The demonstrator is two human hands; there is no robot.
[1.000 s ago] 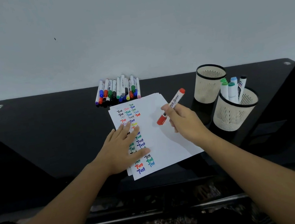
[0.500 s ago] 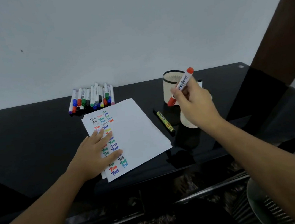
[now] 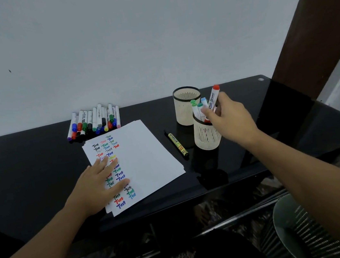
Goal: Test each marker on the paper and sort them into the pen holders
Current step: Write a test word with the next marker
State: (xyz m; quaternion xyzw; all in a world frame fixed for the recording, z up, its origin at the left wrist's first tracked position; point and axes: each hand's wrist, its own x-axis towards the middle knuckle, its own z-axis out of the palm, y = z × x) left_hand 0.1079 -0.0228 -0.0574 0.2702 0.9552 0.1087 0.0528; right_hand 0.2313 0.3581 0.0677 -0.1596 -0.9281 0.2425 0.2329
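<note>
Several markers are already standing in the nearer holder at centre right, where the right hand is pinching a red marker into it, while the left hand is lying spread on the paper and many untested markers are waiting at upper left.

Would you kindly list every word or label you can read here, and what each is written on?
"Test", handwritten repeatedly in several colours: white paper sheets.
"MARKER": black-and-yellow marker lying on the black table.
Print on the red-capped white marker in the right hand: too blurred.
Print on the piled markers: too small.
</note>
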